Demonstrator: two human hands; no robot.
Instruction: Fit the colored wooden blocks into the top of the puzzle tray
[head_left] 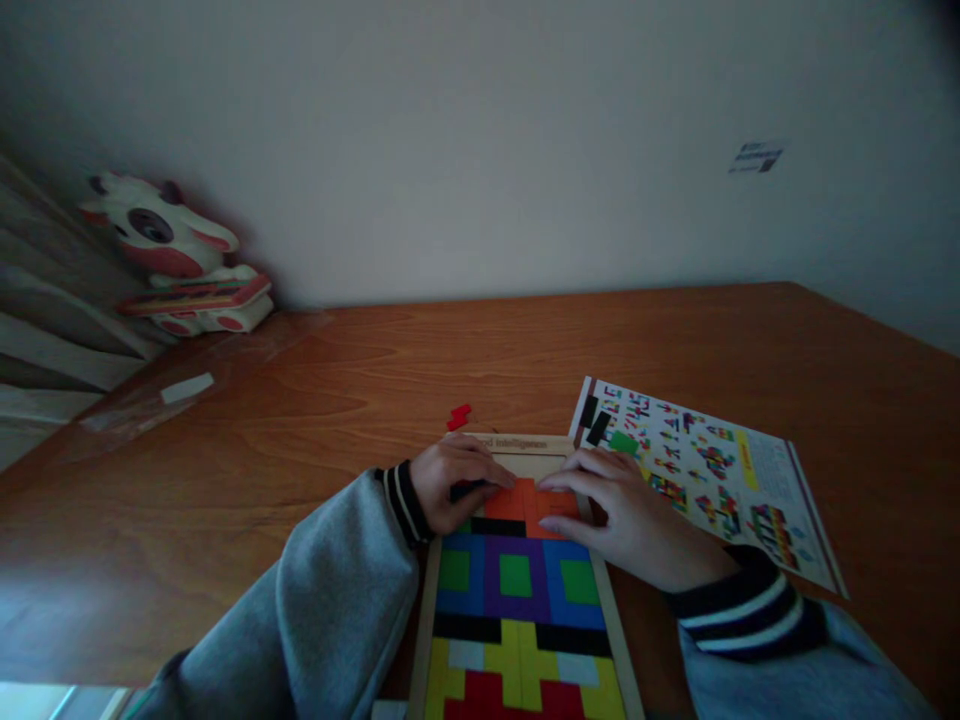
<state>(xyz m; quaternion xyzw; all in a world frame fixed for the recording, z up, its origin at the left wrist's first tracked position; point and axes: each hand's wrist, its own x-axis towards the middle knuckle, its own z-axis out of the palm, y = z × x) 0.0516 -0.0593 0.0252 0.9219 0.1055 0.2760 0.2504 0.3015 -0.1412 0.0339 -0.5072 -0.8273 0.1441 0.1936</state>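
Observation:
A wooden puzzle tray [622, 665] holds fitted blocks: orange at the top, then blue and purple around green squares, then black, yellow, white and red. My left hand [452, 482] is at the tray's upper left, fingers bent, with a dark piece partly visible between thumb and fingers. My right hand [611, 510] rests over the upper right, thumb and fingers apart, fingertips at the orange blocks [529, 505]. A bare strip of the tray shows above the orange. Behind the tray lies a loose red block [458, 416].
A printed sheet [750, 470] lies right of the tray, with black blocks [598, 428] and a green block [623, 443] on it. A cow-shaped toy keyboard [199, 260] stands at the back left. Clear tape with a white label [187, 388] is on the table [360, 370].

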